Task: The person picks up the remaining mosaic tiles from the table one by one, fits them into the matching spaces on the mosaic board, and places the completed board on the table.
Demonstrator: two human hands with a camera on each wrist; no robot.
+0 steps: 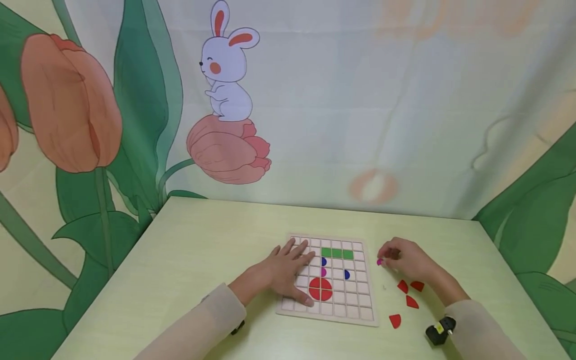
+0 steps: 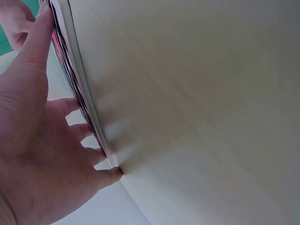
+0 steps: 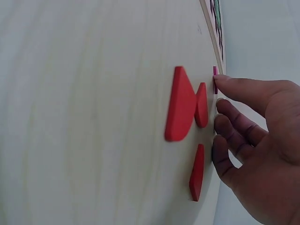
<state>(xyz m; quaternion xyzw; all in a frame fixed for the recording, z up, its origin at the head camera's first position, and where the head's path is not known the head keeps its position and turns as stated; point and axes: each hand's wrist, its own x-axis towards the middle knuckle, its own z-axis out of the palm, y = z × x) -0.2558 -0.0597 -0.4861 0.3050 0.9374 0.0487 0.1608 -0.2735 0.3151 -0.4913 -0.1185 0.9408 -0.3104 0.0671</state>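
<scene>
My left hand (image 1: 285,270) rests on the left side of a pale gridded board (image 1: 366,314), fingers spread and straight. Set in the grid are green squares (image 1: 337,253) in a row, a blue half-circle (image 1: 324,261), another blue half-circle (image 1: 347,274), a magenta half-circle (image 1: 323,272) and red quarter-circles (image 1: 316,283) forming a disc. Right of the board, my right hand (image 1: 407,260) pinches a small magenta piece (image 1: 380,261) between thumb and fingers. In the right wrist view that magenta piece (image 3: 215,79) shows edge-on at the thumb tip; its full shape is hidden.
Several loose red quarter-circle pieces (image 1: 412,302) lie on the pale table (image 1: 216,220) right of the board, near my right forearm. One red piece (image 1: 395,321) sits closest to the front. A printed curtain (image 1: 315,100) hangs behind the table's far edge.
</scene>
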